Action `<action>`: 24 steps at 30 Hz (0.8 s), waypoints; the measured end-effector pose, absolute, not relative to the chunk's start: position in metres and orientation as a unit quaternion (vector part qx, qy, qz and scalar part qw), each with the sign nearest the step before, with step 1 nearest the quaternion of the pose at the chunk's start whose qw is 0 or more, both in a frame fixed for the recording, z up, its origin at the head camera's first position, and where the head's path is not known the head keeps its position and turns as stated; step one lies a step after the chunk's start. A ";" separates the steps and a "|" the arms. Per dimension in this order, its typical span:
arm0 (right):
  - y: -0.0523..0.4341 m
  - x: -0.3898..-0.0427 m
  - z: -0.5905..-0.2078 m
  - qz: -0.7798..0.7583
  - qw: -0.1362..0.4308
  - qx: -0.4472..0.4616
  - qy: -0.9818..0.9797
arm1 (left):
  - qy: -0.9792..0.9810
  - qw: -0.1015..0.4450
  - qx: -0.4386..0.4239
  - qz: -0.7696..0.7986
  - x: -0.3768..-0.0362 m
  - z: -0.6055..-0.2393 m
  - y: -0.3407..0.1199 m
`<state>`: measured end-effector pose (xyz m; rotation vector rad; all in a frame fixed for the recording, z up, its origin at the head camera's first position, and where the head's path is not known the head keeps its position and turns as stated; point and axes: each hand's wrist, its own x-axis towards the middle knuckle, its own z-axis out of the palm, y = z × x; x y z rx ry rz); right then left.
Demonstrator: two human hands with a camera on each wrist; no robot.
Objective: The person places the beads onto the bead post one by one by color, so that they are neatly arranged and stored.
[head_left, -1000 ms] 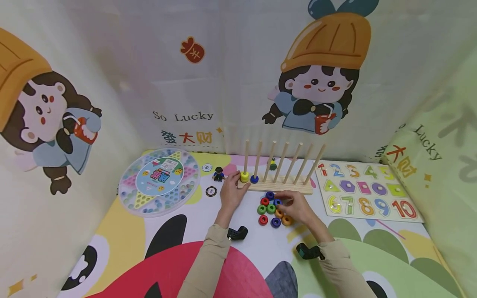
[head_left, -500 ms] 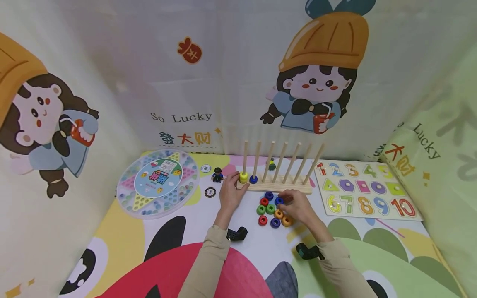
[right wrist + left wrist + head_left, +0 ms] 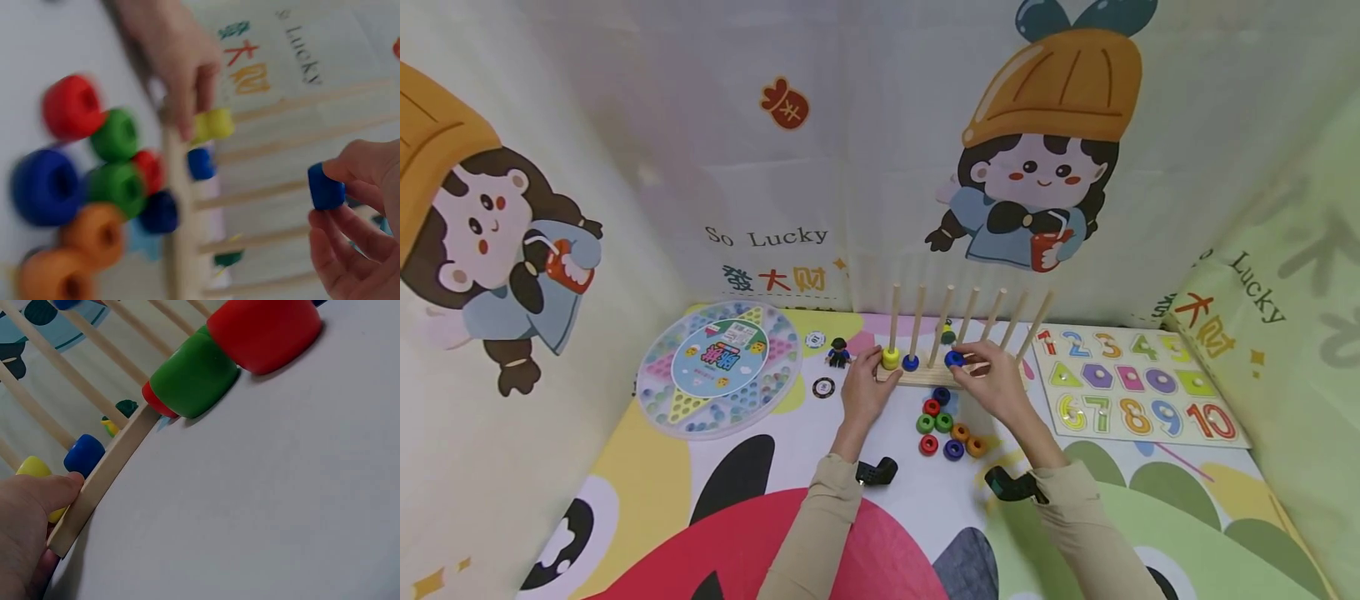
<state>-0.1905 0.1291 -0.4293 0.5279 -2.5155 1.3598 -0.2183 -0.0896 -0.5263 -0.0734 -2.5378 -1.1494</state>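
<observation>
My left hand (image 3: 863, 390) grips the left end of a wooden peg rack (image 3: 917, 378), with the thumb along its front in the left wrist view. Yellow rings (image 3: 214, 124) sit stacked at the foot of the leftmost peg, and one blue ring (image 3: 911, 363) is at the foot of the peg beside it. Between thumb and fingertips, my right hand (image 3: 1000, 385) pinches another blue ring (image 3: 325, 186), raised off the table in front of the pegs. Loose red, green, orange and blue rings, among them a green ring (image 3: 943, 422), lie before the rack.
A number-and-shape puzzle board (image 3: 1138, 383) lies right of the rack. To the left are a round star-pattern game board (image 3: 718, 367), a small toy figure (image 3: 838, 352) and two chips, one a black chip (image 3: 823, 387). A small green-and-yellow toy (image 3: 948, 335) stands behind the pegs.
My right hand has picked a blue ring out of the loose group and carried it up and slightly left to the pegs. My left hand has stayed on the rack's end.
</observation>
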 end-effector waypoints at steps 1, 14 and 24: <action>0.126 -0.192 -0.423 0.464 0.131 0.183 -0.857 | -0.896 0.177 -0.026 -0.406 -0.218 -0.526 -0.090; 0.085 -0.215 -0.355 0.483 0.286 0.193 -0.805 | -0.900 0.162 -0.016 -0.405 -0.220 -0.529 -0.088; 0.067 -0.226 -0.340 0.455 0.288 0.152 -0.829 | -0.899 0.172 -0.018 -0.402 -0.219 -0.528 -0.088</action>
